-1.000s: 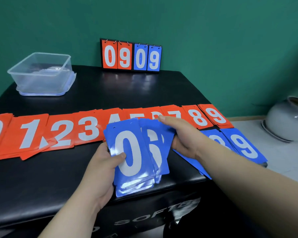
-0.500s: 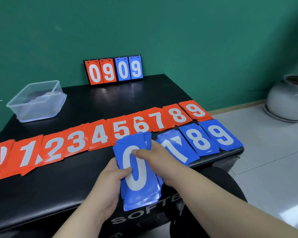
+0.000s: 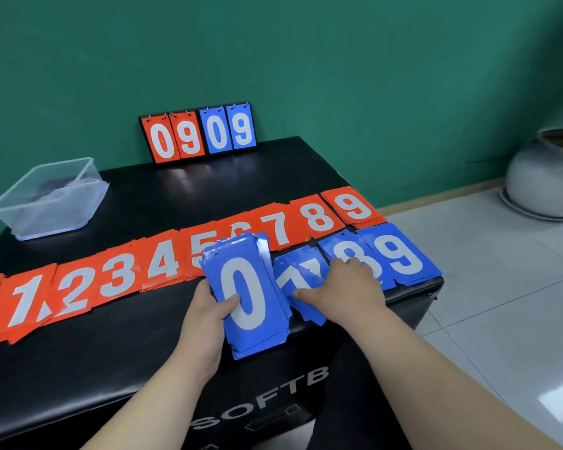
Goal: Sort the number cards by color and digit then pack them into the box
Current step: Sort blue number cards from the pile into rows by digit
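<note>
On the black table (image 3: pixel 163 196) by the green wall (image 3: pixel 338 60), left hand (image 3: pixel 205 323) grips blue stack (image 3: pixel 257 332); right hand (image 3: pixel 345 287) lies flat.

A left hand (image 3: pixel 205 323) grips a thick stack of blue plastic number cards (image 3: pixel 251 297), a white 0 on top, at the near edge of a black padded table (image 3: pixel 208 190). Just right of it, the right hand (image 3: pixel 345 290) lies palm down on a blue 7 pile (image 3: pixel 301 277), beside the blue 8 pile (image 3: pixel 342 248) and blue 9 pile (image 3: pixel 400 254). Behind them runs a row of red number cards (image 3: pixel 117 277). A clear plastic box (image 3: pixel 49 196) sits far left, and a small flip scoreboard (image 3: pixel 199 133) reading 0909 stands against the green wall.
</note>
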